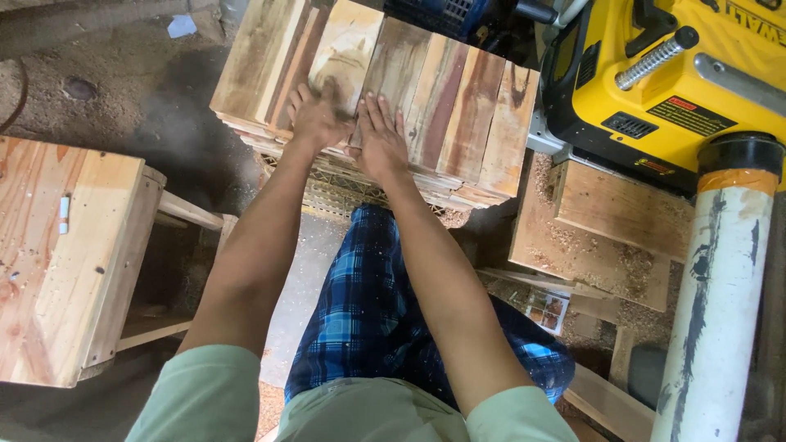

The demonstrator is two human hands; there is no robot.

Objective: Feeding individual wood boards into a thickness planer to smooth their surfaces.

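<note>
I've got my left hand [315, 115] and right hand [381, 135] spread flat, holding nothing, on the stack of planks [426, 98] beside the yellow planer [655, 74], and a careless shove might slide the top boards off.

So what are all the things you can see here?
wooden boards: about nine across the top layer, pale to reddish brown, stacked side by side ahead of the person
crate: one, yellowish mesh, under the stack
planer machine: one, yellow and black, upper right
pipe: one, white and scuffed with an orange band and black cap, right edge
wooden stool: one, pale wood, left
sawdust: loose, tan, on the wood blocks below the machine
left hand: flat on the boards
right hand: flat on the boards
</note>
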